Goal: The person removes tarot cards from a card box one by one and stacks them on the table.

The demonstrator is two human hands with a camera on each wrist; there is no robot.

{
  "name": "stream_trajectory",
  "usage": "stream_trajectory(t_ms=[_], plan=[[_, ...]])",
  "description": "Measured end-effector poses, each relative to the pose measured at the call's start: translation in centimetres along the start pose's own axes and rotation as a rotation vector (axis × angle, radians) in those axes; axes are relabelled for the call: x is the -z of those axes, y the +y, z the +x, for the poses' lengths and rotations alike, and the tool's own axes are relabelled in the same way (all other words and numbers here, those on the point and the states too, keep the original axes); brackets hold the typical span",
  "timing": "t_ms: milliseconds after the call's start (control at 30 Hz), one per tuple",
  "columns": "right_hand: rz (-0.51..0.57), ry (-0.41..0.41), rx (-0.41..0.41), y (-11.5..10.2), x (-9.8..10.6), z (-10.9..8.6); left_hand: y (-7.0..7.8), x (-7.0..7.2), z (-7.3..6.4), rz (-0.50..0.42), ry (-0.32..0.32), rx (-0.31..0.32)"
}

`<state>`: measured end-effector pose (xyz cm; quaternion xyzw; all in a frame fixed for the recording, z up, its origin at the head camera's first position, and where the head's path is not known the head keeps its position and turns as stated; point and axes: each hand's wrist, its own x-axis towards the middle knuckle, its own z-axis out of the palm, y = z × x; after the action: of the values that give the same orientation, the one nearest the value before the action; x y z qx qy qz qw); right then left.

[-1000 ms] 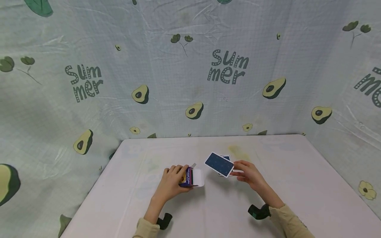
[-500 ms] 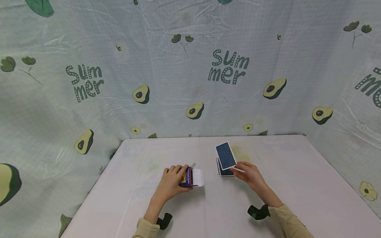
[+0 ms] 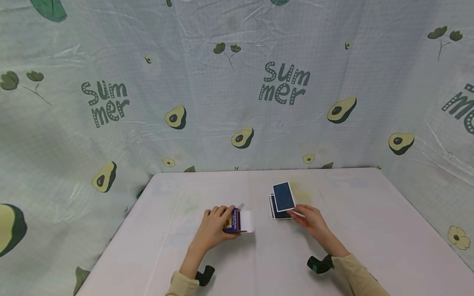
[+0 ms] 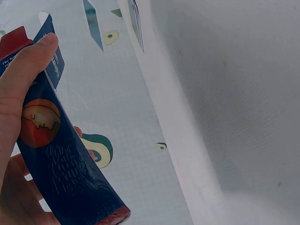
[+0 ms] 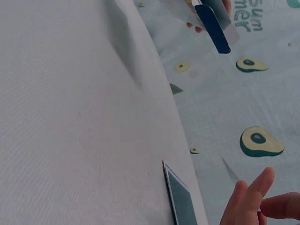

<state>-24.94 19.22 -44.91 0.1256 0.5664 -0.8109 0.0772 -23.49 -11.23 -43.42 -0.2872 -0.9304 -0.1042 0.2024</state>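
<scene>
My left hand (image 3: 212, 230) grips a dark blue card box (image 4: 75, 173), printed with a sleeping face in an orange circle. The box's open end faces right in the head view, its white flap (image 3: 247, 222) sticking out. At the right, my right hand (image 3: 311, 220) pinches a blue-backed card (image 3: 284, 196) by its near edge, the card raised and pointing away from me. Beneath it, partly covered in the head view, a stack of matching cards (image 3: 282, 215) lies on the table. The right wrist view shows the held card nearly edge-on, beside the thumb and fingers.
A white-covered table (image 3: 177, 255) spreads around both hands. Behind it and at the sides hangs a pale curtain (image 3: 207, 90) with avocado and "summer" prints. Black wrist-worn devices (image 3: 320, 264) sit near both beige cuffs.
My right hand has turned the held card from slanting sideways to pointing away, exposing more of the stack, then lowered it slightly. My left hand and the box have stayed put.
</scene>
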Motion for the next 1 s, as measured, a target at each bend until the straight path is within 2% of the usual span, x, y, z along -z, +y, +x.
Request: stream_trajectory(t_ms=[367, 533, 767, 1000], plan=[[0.001, 0.006, -0.001, 1.3, 0.6, 0.8, 0.1, 0.0, 0.0, -0.019, -0.016, 0.009], [0.005, 0.020, -0.014, 1.8, 0.8, 1.0, 0.0, -0.1, 0.0, -0.021, -0.008, 0.006], [-0.041, 0.064, -0.033, 2.2, 0.8, 1.7, 0.0, -0.2, 0.0, -0.008, 0.000, 0.000], [-0.053, 0.060, -0.032, 2.4, 1.0, 1.9, 0.1, -0.1, 0.0, -0.016, 0.015, -0.010]])
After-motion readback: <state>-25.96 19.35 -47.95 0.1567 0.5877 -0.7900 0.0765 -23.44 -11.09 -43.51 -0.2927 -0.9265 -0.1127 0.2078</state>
